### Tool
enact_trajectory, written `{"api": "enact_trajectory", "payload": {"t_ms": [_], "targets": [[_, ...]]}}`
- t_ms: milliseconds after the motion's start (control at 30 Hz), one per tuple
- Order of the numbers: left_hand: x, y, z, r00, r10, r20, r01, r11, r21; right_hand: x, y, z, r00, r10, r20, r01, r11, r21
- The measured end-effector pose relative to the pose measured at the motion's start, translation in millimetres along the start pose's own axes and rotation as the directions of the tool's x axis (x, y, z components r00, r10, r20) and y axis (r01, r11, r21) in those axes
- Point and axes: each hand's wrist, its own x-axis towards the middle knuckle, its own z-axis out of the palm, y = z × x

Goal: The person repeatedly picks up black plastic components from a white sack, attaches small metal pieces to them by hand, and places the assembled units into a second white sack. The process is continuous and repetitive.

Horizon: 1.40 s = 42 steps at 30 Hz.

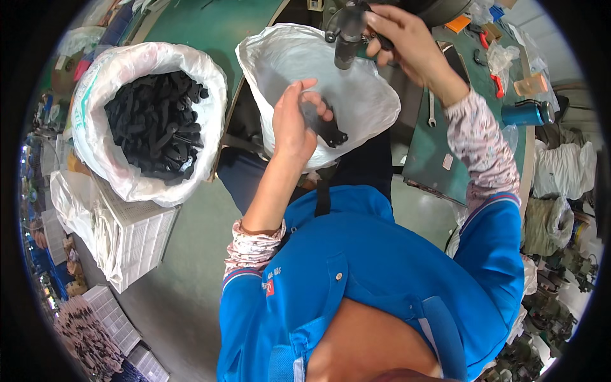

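Observation:
My left hand (295,124) is over the mouth of a white plastic bag (382,102) in front of me, its thumb stretched out and its fingers loosely bent. A small black part (332,130) shows just beside and below those fingers; whether they touch it I cannot tell. Farther away and to the right, my right hand (407,48) is closed on a black part, mostly hidden by the fingers. It is right beside a dark cylindrical machine piece (347,48) that stands over the bag's far edge.
To my left, a white-lined bag (213,95) is filled with many black parts (153,121), above a white plastic crate (143,245). The green table (439,156) on the right holds a wrench (431,109), red-handled tools (497,86) and a blue flask (527,114).

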Motion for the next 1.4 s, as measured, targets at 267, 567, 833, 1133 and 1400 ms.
{"api": "enact_trajectory", "payload": {"t_ms": [267, 567, 833, 1133, 1400], "targets": [[0.5, -11.7, 6.6, 0.99, 0.126, 0.066, -0.127, 0.992, 0.009, -83.7, 117.0, 69.3, 0.985, -0.029, 0.169, 0.043, 0.996, -0.082], [-13.3, -21.6, 3.1, 0.974, -0.101, 0.202, 0.064, 0.981, 0.181, -79.6, 107.4, 77.4, 0.997, -0.048, -0.063, 0.055, 0.992, 0.114], [-1.0, -2.7, -14.3, 0.936, 0.306, 0.174, -0.337, 0.631, 0.699, -93.7, 109.3, 58.2, 0.969, -0.185, -0.161, 0.164, 0.977, -0.136], [-17.2, -18.3, 13.1, 0.955, 0.155, 0.255, -0.225, 0.934, 0.276, -83.6, 99.8, 51.3, 0.87, -0.466, -0.159, 0.351, 0.813, -0.464], [-13.7, -19.1, 8.1, 0.965, 0.174, 0.196, -0.251, 0.828, 0.501, -77.1, 91.3, 42.8, 0.986, -0.156, -0.057, 0.154, 0.987, -0.038]]}}
